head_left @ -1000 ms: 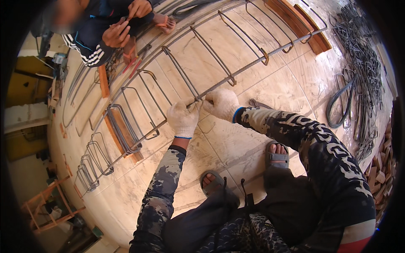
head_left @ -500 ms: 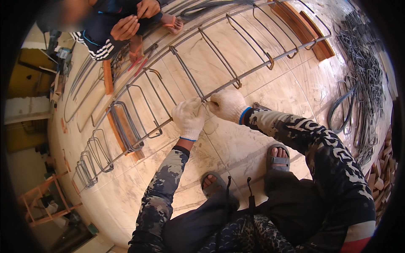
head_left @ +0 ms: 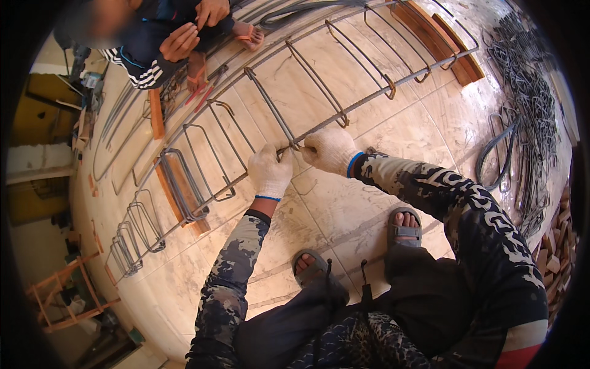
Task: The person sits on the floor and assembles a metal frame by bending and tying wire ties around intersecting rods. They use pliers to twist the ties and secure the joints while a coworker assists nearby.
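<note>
A long ribbed steel reinforcing bar [head_left: 369, 99] runs slantwise across the floor, with bent steel stirrups hung along it. My left hand [head_left: 270, 172], in a white knitted glove, curls over this bar, thumb and forefinger closed near a joint. There a stirrup [head_left: 270, 107] meets the bar. Just to the right of that joint, my right hand [head_left: 332, 150], gloved alike, is closed with thumb and forefinger pinched together. Whatever lies in that pinch is too small to make out. Both sets of fingertips almost meet at the joint.
Wooden blocks [head_left: 439, 43] prop the cage at the far right, and another timber [head_left: 178, 184] at left. A co-worker's hands [head_left: 184, 40] are beyond the cage. Tangled stirrups and wire [head_left: 528, 92] lie at right. My sandalled feet [head_left: 404, 227] stand close by.
My left hand has shifted slightly left, its thumb drawing back from the joint so a small gap shows between its fingers. My right hand stays nearly in place, still pinched.
</note>
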The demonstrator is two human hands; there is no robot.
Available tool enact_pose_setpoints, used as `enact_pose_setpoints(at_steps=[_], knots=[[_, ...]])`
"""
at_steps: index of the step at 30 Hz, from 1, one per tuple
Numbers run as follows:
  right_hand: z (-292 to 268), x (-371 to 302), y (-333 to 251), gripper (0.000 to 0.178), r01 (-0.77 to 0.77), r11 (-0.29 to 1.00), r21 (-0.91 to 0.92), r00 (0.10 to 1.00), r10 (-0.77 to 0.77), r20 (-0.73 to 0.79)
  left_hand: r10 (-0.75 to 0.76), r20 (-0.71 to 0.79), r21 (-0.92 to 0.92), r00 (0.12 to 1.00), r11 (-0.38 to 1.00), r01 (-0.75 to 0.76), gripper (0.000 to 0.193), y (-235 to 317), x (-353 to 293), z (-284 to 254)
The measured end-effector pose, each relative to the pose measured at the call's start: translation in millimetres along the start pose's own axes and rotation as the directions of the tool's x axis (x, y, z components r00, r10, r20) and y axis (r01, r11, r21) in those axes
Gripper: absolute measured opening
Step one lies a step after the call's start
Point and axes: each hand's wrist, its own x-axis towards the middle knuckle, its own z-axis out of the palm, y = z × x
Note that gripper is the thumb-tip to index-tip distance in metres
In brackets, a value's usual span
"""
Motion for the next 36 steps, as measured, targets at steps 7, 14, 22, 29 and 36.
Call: enact_pose_setpoints(at_steps=[7,14,22,29,36], knots=[[-1,0,2,0.027,-0.010,1.000,0.022,1.000,0.010,0.026,0.060,-0.044,0.039,0.997,0.998,-0.058,0.013,3,2,1],[-6,-3,-1,0.030,-0.057,0.997,0.044,0.998,0.057,0.016,0.185,-0.038,-0.014,0.982,0.983,-0.185,0.027,0,-3,8],[-5,3,-25,0.027,-0.058,0.998,0.026,0.998,0.058,0.005,0.301,-0.120,0.085,0.946,0.953,-0.292,0.029,-23,-8,16],[-19,11,-28,0.032,-0.042,0.996,-0.084,0.983,0.056,0.177,0.304,-0.115,0.056,0.946,0.953,-0.299,0.026,-9,-3,16],[-13,10,-31,0.033,0.056,0.997,0.061,0.998,-0.058,0.035,0.205,-0.154,-0.086,0.966,0.972,-0.220,0.018,-7,-13,-5]])
